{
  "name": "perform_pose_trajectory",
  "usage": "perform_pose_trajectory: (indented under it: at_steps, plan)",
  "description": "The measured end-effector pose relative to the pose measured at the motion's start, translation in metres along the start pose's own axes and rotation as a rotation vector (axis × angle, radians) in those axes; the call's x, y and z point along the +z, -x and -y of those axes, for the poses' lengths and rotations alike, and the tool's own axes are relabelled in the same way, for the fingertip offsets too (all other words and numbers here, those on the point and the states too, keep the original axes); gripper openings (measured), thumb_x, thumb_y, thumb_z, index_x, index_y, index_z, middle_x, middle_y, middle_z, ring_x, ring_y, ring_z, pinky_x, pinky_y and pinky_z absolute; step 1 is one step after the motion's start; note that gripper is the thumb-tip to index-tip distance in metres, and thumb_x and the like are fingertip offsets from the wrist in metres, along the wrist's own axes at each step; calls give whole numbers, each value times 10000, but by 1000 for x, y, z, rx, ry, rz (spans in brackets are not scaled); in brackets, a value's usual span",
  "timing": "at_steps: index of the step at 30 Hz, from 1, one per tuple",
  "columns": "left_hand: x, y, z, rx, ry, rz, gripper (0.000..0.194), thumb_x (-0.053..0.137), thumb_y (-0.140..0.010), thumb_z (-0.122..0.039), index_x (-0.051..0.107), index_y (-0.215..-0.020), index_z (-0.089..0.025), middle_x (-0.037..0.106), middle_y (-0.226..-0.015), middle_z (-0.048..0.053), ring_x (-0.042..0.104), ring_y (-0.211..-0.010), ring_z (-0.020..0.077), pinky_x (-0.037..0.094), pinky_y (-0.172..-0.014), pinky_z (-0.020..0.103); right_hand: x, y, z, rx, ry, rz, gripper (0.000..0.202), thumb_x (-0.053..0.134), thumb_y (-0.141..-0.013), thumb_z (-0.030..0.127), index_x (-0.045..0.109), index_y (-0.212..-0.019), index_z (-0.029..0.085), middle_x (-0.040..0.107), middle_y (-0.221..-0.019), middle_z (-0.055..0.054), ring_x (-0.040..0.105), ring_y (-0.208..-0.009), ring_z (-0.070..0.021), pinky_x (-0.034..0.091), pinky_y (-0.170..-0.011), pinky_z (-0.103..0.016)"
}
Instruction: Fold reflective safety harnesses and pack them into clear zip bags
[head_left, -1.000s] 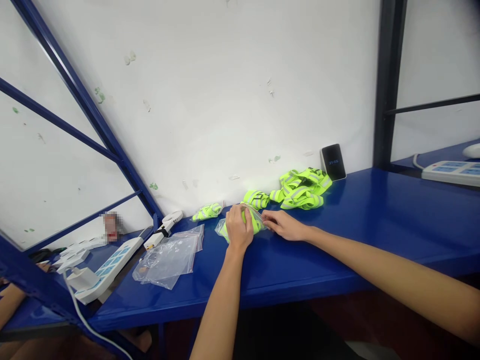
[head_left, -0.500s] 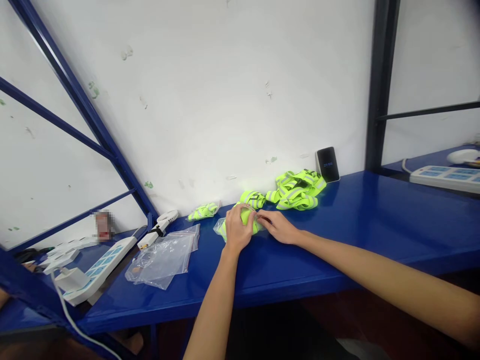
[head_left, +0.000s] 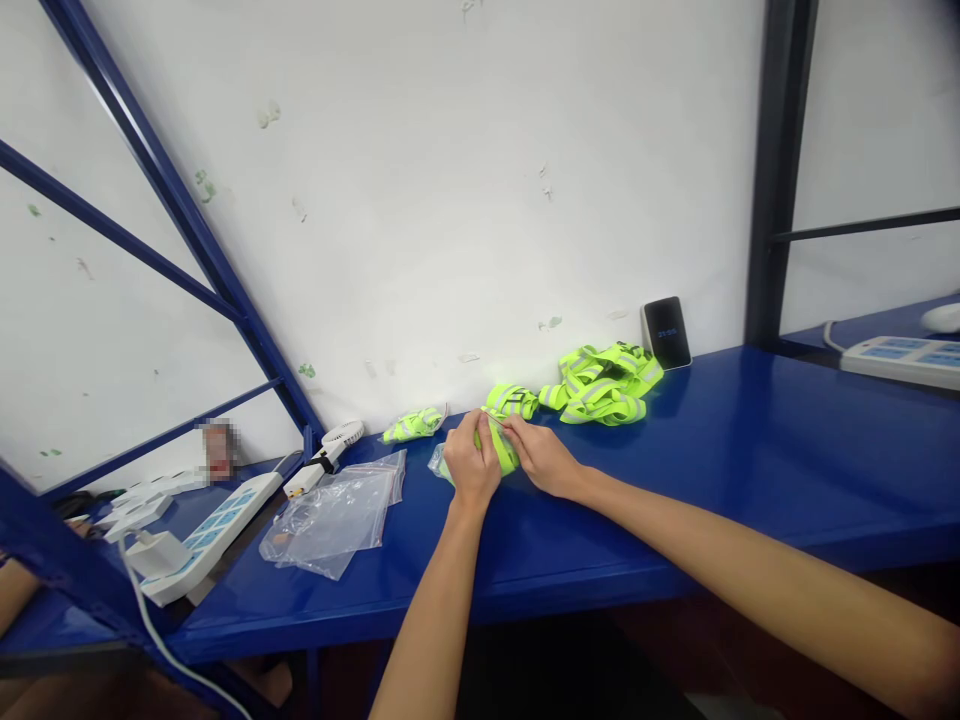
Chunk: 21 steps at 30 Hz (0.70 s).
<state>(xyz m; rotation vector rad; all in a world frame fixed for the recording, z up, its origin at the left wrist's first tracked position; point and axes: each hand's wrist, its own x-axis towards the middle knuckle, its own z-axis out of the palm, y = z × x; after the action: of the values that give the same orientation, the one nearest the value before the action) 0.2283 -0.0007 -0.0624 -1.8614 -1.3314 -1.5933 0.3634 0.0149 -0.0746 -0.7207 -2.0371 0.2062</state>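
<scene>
Power strip: lying at the far left on a lower blue surface, white with blue sockets, a white plug block sitting on its near end and a white cord trailing down from it.
Small fan: white, lying just beyond the strip, close to the wall.
Empty bags: a loose heap of clear plastic bags lying on the blue tabletop, left of the hands and apart from them.
Bagged strap: a neon-green bundle lying against the wall, behind and left of the hands.
Left hand: resting on the tabletop, its grip closing around the left side of the clear bag, thumb and fingers pinching the top edge.
Neon strap: a folded yellow-green reflective strap sitting inside that bag, between the two hands, near the middle of the tabletop.
Right hand: touching the bag from the right, fingertips pinching the same top edge, its grip closing on the bag.
Loose straps: a pile of neon-green reflective straps lying behind the hands near the wall, one smaller folded piece lying just left of the pile.
Phone: dark, leaning upright against the wall, right of the pile.
Second power strip: white, lying at the far right beyond the dark upright post.
</scene>
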Motion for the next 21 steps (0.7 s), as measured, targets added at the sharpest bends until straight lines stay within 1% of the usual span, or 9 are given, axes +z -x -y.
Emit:
perform_pose_trajectory:
  at_steps: [4,7,10,12,13,15,16,17,21]
  plan:
    - [-7,-1,-1,47,1,-117,337,363,-955,-268,484,-1257,-180,654,-1056,101,611,-922,191,435,-859,342,-6,-1,6,15,-124,-15,190,272,-991,299,431,-914,229,554,-735,-22,524,-598,-170,366,-591,-273]
    - [-12,1,-2,128,-46,-232,370,400,-919,-287,429,-1267,-166,577,-1131,144,546,-1067,235,403,-921,400,-6,-18,12,42,-129,-95,230,273,-990,343,447,-892,229,526,-704,-12,500,-592,-166,364,-602,-274]
    - [-15,2,-2,225,-83,-218,323,437,-879,-274,477,-1184,-177,537,-1134,150,517,-1078,256,374,-927,427,4,-61,16,100,-136,-231,264,270,-985,401,456,-908,231,518,-707,-10,512,-636,-173,386,-650,-280]
    - [-15,2,1,198,-108,-172,305,449,-857,-250,506,-1148,-178,534,-1122,145,506,-1073,266,359,-928,435,14,-99,14,238,-190,-329,320,222,-986,451,453,-974,229,536,-753,-22,536,-693,-180,417,-674,-285]
    - [-15,1,4,147,-135,-137,300,452,-847,-239,519,-1134,-180,536,-1117,141,500,-1075,271,354,-929,438,18,-118,12,336,-227,-324,370,163,-987,468,439,-1022,225,542,-768,-29,551,-708,-184,436,-666,-291]
    - [-16,0,15,-2,-215,-20,289,446,-836,-218,533,-1111,-189,551,-1095,127,499,-1069,275,352,-928,436,23,-148,3,404,-220,-255,443,93,-989,453,427,-1121,194,571,-801,-57,586,-721,-194,468,-666,-318]
    - [-16,-1,23,-84,-264,65,286,439,-836,-214,535,-1105,-195,560,-1083,121,501,-1067,278,353,-927,436,22,-157,-3,456,-94,-160,464,79,-988,438,425,-1159,180,594,-863,-86,605,-775,-205,482,-707,-342]
    - [-15,0,31,-173,-316,170,286,434,-838,-218,535,-1104,-198,568,-1075,120,504,-1068,283,356,-923,440,20,-161,-10,475,-36,-134,439,159,-984,436,439,-1179,160,608,-944,-129,611,-849,-235,481,-760,-382]
    - [-10,6,59,-453,-481,580,319,424,-856,-305,542,-1128,-188,550,-1146,163,483,-1125,331,349,-929,496,-2,-132,-46,425,130,-54,380,506,-865,369,537,-1174,150,526,-1273,-203,505,-1150,-344,373,-981,-475]
